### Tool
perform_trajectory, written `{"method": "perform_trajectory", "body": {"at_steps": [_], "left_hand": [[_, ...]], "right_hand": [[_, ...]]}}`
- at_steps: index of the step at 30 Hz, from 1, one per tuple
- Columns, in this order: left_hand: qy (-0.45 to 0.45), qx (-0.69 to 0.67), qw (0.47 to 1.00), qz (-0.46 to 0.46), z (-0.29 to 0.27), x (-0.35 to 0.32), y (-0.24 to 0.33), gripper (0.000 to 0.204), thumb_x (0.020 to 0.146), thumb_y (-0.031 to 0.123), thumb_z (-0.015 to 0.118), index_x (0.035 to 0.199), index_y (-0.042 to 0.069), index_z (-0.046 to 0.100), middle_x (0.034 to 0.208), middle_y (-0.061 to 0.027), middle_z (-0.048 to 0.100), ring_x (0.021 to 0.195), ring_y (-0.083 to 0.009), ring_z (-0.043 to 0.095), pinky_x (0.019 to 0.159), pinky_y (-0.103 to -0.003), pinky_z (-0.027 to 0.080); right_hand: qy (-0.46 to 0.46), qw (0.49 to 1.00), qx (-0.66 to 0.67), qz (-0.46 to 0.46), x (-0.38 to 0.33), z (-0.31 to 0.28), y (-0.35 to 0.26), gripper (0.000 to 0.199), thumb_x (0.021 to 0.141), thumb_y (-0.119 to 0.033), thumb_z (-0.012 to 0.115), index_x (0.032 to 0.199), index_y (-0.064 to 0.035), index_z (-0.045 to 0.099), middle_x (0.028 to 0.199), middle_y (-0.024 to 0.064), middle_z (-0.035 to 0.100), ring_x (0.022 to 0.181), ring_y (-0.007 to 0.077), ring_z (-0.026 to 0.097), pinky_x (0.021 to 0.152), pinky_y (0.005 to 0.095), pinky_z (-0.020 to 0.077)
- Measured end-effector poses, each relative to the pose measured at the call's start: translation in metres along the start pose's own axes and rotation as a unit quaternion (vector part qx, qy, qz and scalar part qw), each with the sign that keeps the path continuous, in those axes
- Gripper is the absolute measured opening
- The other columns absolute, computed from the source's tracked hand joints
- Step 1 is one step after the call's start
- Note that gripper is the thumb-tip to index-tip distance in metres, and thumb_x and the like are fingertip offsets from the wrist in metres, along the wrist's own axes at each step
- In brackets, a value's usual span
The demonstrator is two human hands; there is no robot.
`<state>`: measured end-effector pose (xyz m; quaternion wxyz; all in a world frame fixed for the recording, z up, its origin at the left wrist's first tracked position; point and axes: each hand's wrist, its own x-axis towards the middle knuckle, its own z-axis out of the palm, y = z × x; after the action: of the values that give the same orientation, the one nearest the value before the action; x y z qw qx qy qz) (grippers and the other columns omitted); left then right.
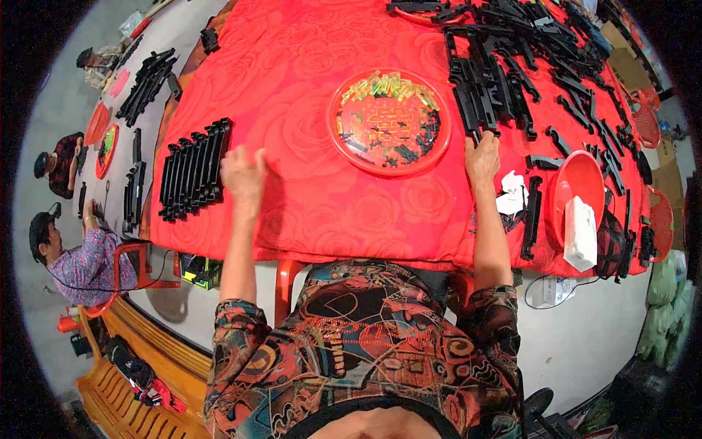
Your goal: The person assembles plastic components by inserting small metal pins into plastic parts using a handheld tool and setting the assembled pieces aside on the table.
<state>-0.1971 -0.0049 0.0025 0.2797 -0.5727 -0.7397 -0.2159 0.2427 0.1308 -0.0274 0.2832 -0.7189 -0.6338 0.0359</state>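
Far to the left of the hands, two other people [73, 252] sit low on the floor, small and bent by the lens; what they are working on cannot be made out. Just left of the left hand [243, 175] a neat row of black plastic strips [194, 170] lies on the red tablecloth [292, 110]. The left hand hovers above the cloth with fingers spread and empty, blurred, so its exact pose is unclear. Between the hands, slightly beyond them, sits a red round tray [389, 121] with yellowish small pieces and tiny black parts whose shapes are too small to tell. The right hand [482, 157] rests flat, fingertips touching the near end of a bundle of long black strips [479, 88]; whether it grips one cannot be told. Right of that hand lie a white crumpled scrap [512, 196], a red bowl [578, 179] holding a white packet [580, 234], and a tangled black heap [570, 51] cut off at the edge.
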Motion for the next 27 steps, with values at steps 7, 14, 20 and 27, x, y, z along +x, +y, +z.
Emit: {"method": "perform_trajectory", "body": {"at_steps": [7, 14, 20, 27], "left_hand": [[-0.224, -0.372, 0.888, -0.149, 0.023, 0.001, 0.119, 0.043, 0.080, 0.035, 0.066, 0.100, -0.002, 0.057, 0.068, -0.0169, 0.063, 0.065, -0.0320, 0.063, 0.060, -0.042, 0.048], [-0.113, -0.403, 0.895, -0.153, 0.005, -0.016, 0.125, 0.037, 0.081, 0.024, 0.067, 0.102, -0.003, 0.055, 0.084, -0.0159, 0.059, 0.071, -0.0283, 0.059, 0.063, -0.038, 0.047], [-0.064, -0.441, 0.894, 0.050, -0.042, -0.040, 0.121, 0.064, 0.071, 0.035, 0.073, 0.118, -0.001, 0.050, 0.112, -0.0178, 0.053, 0.098, -0.0341, 0.051, 0.085, -0.042, 0.043], [-0.148, -0.402, 0.888, 0.167, -0.033, -0.069, 0.132, 0.063, 0.065, 0.031, 0.075, 0.117, 0.003, 0.053, 0.114, -0.0137, 0.052, 0.102, -0.0320, 0.049, 0.087, -0.042, 0.040]], "right_hand": [[0.084, 0.982, 0.154, 0.071, -0.010, -0.017, 0.012, 0.024, 0.078, -0.020, 0.061, 0.084, 0.0035, 0.061, 0.078, 0.0152, 0.064, 0.073, 0.0287, 0.061, 0.069, 0.0406, 0.0460], [-0.048, 0.848, 0.493, 0.186, -0.058, -0.085, -0.020, 0.011, 0.085, -0.006, 0.052, 0.085, -0.0011, 0.062, 0.069, -0.0030, 0.053, 0.059, 0.0035, 0.042, 0.051, 0.0202, 0.0325], [-0.268, 0.843, 0.464, 0.047, -0.106, -0.067, -0.028, 0.012, 0.084, -0.006, 0.053, 0.085, 0.0002, 0.063, 0.070, -0.0028, 0.055, 0.061, 0.0036, 0.045, 0.053, 0.0201, 0.0365], [-0.316, 0.868, 0.381, 0.041, -0.117, -0.050, -0.040, 0.014, 0.082, -0.010, 0.056, 0.078, 0.0020, 0.061, 0.060, -0.0018, 0.046, 0.059, 0.0055, 0.042, 0.051, 0.0235, 0.0353]]}}
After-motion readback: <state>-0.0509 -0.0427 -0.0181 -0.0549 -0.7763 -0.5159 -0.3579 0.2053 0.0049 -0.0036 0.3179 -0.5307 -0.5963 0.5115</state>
